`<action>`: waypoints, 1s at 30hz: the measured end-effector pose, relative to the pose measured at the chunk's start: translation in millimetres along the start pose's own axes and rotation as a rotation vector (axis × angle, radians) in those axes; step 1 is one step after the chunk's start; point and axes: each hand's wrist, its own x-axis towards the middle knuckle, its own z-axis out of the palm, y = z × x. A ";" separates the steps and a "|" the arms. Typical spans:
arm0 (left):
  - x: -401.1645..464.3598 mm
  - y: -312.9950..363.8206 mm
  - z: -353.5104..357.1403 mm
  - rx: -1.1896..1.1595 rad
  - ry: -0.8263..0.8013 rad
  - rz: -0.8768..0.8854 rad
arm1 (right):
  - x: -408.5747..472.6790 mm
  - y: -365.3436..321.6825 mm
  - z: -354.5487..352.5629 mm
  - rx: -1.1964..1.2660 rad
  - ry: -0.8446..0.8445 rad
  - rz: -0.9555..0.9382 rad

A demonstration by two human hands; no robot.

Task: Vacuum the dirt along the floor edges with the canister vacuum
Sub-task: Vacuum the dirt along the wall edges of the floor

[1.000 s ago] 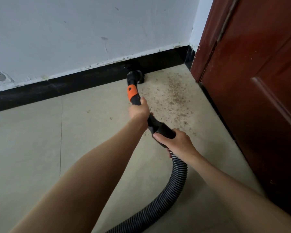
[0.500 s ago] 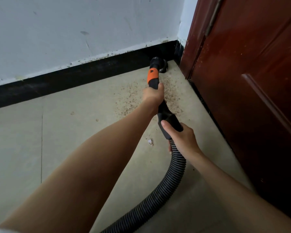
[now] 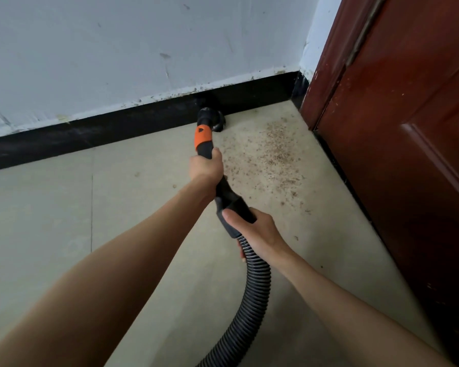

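Beige tiled floor [image 3: 51,221] meeting black baseboard [image 3: 117,131]: left hand [image 3: 206,165] and right hand [image 3: 255,230] both grip the vacuum wand [image 3: 227,193], nozzle [image 3: 210,120] at twelve o'clock against the baseboard, risking missing dirt [image 3: 273,154] scattered toward two o'clock.

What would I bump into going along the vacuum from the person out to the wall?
Ribbed hose → right hand → left hand → orange collar → nozzle → black skirting board → white wall.
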 end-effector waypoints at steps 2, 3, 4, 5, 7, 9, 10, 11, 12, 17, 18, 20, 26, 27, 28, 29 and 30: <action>0.5 -2.7 -20.7 -0.012 0.033 -0.023 | -0.9 -3.4 14.5 -0.028 -0.050 0.014; 0.4 -3.6 -29.9 -0.027 0.044 -0.035 | -1.1 -6.0 20.1 -0.048 -0.067 0.019; 0.3 -4.4 -37.1 -0.046 0.049 -0.044 | -1.4 -8.4 24.2 -0.067 -0.075 0.021; -0.3 -4.8 -42.6 -0.065 0.053 -0.052 | -1.8 -10.4 26.8 -0.084 -0.076 0.017; -2.2 -5.2 -50.4 -0.096 0.069 -0.067 | -2.6 -12.5 29.5 -0.132 -0.068 -0.017; -4.5 -6.5 -58.9 -0.131 0.101 -0.073 | -4.4 -13.8 32.6 -0.194 -0.069 -0.060; -5.4 -8.3 -63.5 -0.148 0.120 -0.076 | -5.6 -14.1 34.7 -0.223 -0.077 -0.075; -6.6 -10.7 -67.9 -0.164 0.140 -0.081 | -6.9 -14.5 36.4 -0.253 -0.088 -0.083; -7.9 -14.7 -72.1 -0.178 0.157 -0.092 | -8.7 -14.5 38.0 -0.283 -0.099 -0.086; -16.6 -34.6 -77.3 -0.208 0.188 -0.158 | -19.9 -10.4 38.6 -0.362 -0.087 -0.064; -18.1 -35.8 -74.9 -0.202 0.183 -0.163 | -21.6 -9.5 36.5 -0.367 -0.074 -0.064; -21.7 -34.8 -68.1 -0.196 0.158 -0.173 | -25.5 -8.5 31.0 -0.368 -0.044 -0.065; -30.1 -26.6 -37.5 -0.181 0.061 -0.140 | -34.9 -3.5 14.1 -0.346 0.081 -0.041; -31.1 -26.2 -31.6 -0.176 0.043 -0.134 | -36.0 -1.2 11.1 -0.359 0.105 -0.030; -32.0 -25.9 -25.9 -0.167 0.025 -0.131 | -36.8 1.0 8.1 -0.368 0.128 -0.020; -33.2 -25.3 -20.3 -0.159 0.011 -0.128 | -37.2 2.7 5.0 -0.366 0.149 -0.011; -34.1 -24.1 -14.7 -0.151 -0.002 -0.126 | -37.2 3.5 1.8 -0.358 0.170 -0.003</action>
